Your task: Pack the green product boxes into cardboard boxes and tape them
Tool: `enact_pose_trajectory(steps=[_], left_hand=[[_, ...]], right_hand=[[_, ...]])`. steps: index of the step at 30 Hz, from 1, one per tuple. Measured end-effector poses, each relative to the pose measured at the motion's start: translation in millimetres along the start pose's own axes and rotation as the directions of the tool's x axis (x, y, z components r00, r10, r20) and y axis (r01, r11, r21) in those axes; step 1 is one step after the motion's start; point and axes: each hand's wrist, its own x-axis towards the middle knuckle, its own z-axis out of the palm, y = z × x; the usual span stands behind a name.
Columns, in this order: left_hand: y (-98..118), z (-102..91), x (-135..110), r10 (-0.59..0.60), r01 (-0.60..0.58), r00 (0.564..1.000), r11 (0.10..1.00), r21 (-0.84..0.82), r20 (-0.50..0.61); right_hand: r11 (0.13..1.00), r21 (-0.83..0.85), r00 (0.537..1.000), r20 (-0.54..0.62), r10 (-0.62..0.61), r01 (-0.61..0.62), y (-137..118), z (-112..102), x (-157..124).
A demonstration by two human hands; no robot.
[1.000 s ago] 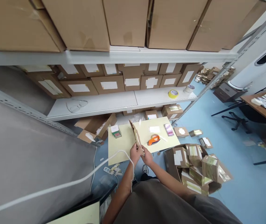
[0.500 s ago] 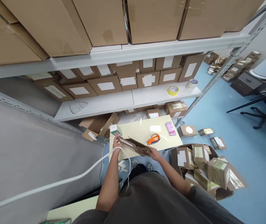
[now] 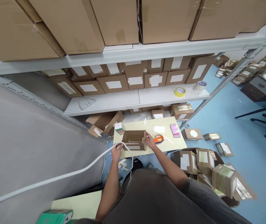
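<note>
A small brown cardboard box [image 3: 134,136] stands open-topped on the pale yellow table [image 3: 144,125], and I can see its bare inside. My left hand [image 3: 117,151] grips its left front corner, partly behind a white cable [image 3: 86,168]. At the right end, my right hand [image 3: 150,142] has its fingers closed on the torn-edged wall. Just right of that hand lies an orange tape dispenser [image 3: 159,139]. A white and green carton [image 3: 119,127] stands behind the box's left side.
White paper [image 3: 159,129] and a pink pack [image 3: 175,130] lie on the table. Shelves [image 3: 114,104] of boxes rise behind it, with yellow tape [image 3: 180,91] on one. A large carton of parcels [image 3: 200,160] stands right; an open carton [image 3: 105,121] stands left.
The cardboard was folded flat and tilted between my hands; now it is spread into an open box, upright on the table. My hands have moved closer together. The view has shifted slightly.
</note>
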Motion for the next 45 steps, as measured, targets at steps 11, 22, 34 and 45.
enact_pose_trajectory(steps=[11, 22, 34, 45], left_hand=[[-14, -5.8, -2, 0.059, -0.049, 0.976, 0.997, -0.054, 0.211], [-20, -7.8, -15, 0.03, -0.027, 0.97, 1.0, -0.016, 0.243], [-35, -3.4, -11, 0.07, -0.088, 0.962, 0.994, 0.058, 0.262], [-49, 0.3, 18, 0.026, -0.153, 0.902, 0.953, 0.263, 0.431]], right_hand=[[0.966, 0.059, 0.965, -0.058, 0.254, -0.251, 0, 19, -8], [0.984, -0.126, 0.991, 0.009, 0.131, -0.128, -21, 35, 31], [0.993, -0.04, 0.973, 0.196, 0.121, -0.115, 26, 17, 3], [0.996, -0.074, 0.953, 0.293, 0.074, -0.055, 60, 28, -14]])
